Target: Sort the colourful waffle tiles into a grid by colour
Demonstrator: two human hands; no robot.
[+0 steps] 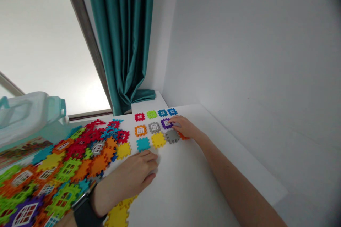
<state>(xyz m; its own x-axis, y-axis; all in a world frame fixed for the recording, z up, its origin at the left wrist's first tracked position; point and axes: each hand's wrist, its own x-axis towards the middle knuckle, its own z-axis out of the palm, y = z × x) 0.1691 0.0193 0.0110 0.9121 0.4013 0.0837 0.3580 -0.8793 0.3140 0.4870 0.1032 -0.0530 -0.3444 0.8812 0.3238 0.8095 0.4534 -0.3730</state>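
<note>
Head view: the right hand (183, 126) reaches to the far row of a tile grid, fingertips on the purple tile (165, 123). An orange tile (183, 136) peeks out beneath the palm, and I cannot tell whether the grip pinches it. The left hand (135, 175) lies flat and empty beside the teal tile (143, 144). This looks like row-laying, and seating a piece calls for square alignment. The white table (186, 191) also carries a loose tile pile (80, 156), with a teal curtain (125, 42) and a bare wall (253, 60) behind.
</note>
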